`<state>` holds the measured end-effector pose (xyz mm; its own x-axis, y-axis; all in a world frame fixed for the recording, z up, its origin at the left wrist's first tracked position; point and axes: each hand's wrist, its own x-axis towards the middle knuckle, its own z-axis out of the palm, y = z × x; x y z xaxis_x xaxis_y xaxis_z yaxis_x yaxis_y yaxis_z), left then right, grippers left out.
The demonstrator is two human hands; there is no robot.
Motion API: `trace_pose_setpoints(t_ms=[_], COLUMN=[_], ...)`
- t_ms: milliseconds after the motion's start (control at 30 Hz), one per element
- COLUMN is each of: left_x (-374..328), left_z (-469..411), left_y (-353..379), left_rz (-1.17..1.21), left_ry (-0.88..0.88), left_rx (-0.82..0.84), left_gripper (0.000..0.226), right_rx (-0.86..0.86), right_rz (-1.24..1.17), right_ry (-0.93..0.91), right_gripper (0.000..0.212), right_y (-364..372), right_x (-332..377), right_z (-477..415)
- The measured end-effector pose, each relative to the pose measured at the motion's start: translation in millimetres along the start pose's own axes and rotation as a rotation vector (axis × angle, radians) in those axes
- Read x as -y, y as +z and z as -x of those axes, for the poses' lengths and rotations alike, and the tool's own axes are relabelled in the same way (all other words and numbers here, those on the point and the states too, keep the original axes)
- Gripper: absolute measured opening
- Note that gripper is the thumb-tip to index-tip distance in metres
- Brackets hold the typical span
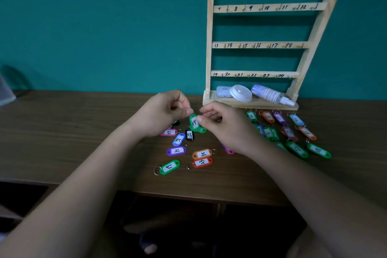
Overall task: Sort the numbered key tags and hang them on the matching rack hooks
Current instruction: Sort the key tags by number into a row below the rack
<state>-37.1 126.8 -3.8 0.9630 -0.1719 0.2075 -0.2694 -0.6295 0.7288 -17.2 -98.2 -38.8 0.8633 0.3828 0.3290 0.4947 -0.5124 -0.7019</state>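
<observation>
Left hand (167,113) and right hand (226,123) pinch 1 green tag (195,124), left of rack (210,48) base; risk: numeral read inverted, 19 as 61, causing misplacement.

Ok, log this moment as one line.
left hand: pinches green tag | right hand: pinches same tag | rack: visible hooks bare | other tags: on table

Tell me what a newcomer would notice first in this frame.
Centre frame, the left hand and right hand pinch a green plastic key tag marked 19 over the brown wooden table. Behind on the right, a pale wooden rack with numbered hook rails stands against the teal wall, its visible hooks bare. Colourful tags lie in tidy rows right of the hands and in a loose scatter in front of them.
</observation>
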Motion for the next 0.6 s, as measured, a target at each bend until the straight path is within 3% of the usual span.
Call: trace_pose_setpoints(t_ms=[267,433,600], left_x=[-5,6,43], left_z=[5,3,-3], left_y=[-6,-16,-23], left_rz=[0.122,0.17,-0.138], left_ry=[0.042,-0.038,-0.14], left_rx=[0.011,-0.057,-0.109], left_gripper=[0.014,0.014,0.004], right_rx=[-0.005,0.001,-0.042], right_rz=[-0.291,-0.317,-0.319], right_ry=[0.052,0.11,0.134], right_gripper=[0.002,0.004,0.007], right_y=[-2,-5,-9], right_x=[10,13,12], right_z=[4,5,4])
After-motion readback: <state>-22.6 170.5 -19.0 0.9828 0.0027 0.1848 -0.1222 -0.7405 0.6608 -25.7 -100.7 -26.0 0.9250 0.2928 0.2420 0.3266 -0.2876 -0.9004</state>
